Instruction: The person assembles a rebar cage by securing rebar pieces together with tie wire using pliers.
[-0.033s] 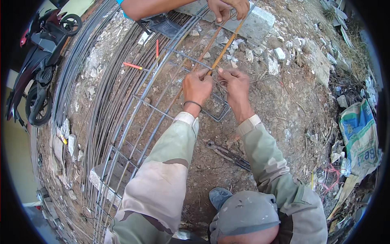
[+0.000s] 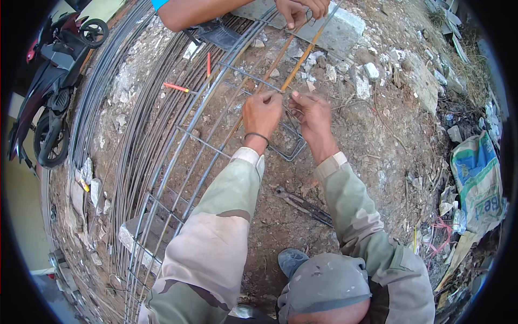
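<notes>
My left hand (image 2: pixel 263 115) has its fingers pinched together at the crossing of a yellow-brown rebar (image 2: pixel 298 69) and a thin crossbar of the rebar cage (image 2: pixel 204 142). Whatever sits in that pinch is hidden. Just to its right, my right hand (image 2: pixel 313 116) is closed, thumb against forefinger, on what appears to be thin tie wire (image 2: pixel 292 114). A gap separates the two hands. Below them a bent square stirrup end (image 2: pixel 294 154) shows. Another person's hands (image 2: pixel 302 12) hold the far part of the bars at the top.
Pincers (image 2: pixel 305 207) lie on the dirt below my hands. Bundled long bars (image 2: pixel 154 102) run along the left, with a parked motorbike (image 2: pixel 54 81) beyond. A concrete block (image 2: pixel 144 237) lies beneath the cage. Rubble and a torn sack (image 2: pixel 477 183) are at right.
Very little differs. My fingertips have shifted slightly at the bar crossing; the cage and the pincers stay where they were.
</notes>
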The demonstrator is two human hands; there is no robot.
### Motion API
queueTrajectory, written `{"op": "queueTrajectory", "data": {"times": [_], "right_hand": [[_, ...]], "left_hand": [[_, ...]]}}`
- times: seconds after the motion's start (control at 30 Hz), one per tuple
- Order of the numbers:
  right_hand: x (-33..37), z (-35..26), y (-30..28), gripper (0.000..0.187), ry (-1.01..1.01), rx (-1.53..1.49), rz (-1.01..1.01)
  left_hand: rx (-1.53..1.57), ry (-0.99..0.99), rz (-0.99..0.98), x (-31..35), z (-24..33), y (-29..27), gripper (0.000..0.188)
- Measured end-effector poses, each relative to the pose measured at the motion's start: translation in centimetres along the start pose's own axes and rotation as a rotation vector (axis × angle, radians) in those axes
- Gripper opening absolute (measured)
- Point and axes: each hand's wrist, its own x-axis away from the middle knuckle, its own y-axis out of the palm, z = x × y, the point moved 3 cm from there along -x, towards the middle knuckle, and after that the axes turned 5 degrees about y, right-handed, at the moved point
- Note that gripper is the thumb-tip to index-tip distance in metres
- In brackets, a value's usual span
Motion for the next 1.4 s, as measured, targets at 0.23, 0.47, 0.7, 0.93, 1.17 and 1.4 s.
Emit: {"op": "queueTrajectory", "data": {"times": [0.23,0.47,0.7,0.93,1.17,1.4], "right_hand": [[-4.5,2.5,-1.0,0.008,0.333,-0.190,-0.068],[-6.2,3.1,0.4,0.002,0.516,-0.219,-0.012],[-4.8,0.5,3.3,0.013,0.299,0.036,-0.213],[-3.7,-0.2,6.3,0.018,0.623,-0.103,0.015],[-4.5,0.0,5.3,0.008,0.562,0.028,0.084],[-0.2,-1.6,3.9,0.006,0.191,0.183,0.079]], "left_hand": [[-0.133,-0.170,0.091,-1.0,1.5,0.4,0.037],[-0.029,-0.210,0.089,0.0,2.6,0.0,0.037],[-0.018,-0.279,0.054,-0.4,1.1,-1.0,0.039],[0.088,-0.302,0.074,-0.4,0.5,-1.1,0.040],[-0.030,-0.178,0.122,-0.3,0.8,-0.1,0.039],[-0.028,-0.211,0.098,-0.4,0.2,-0.9,0.041]]}}
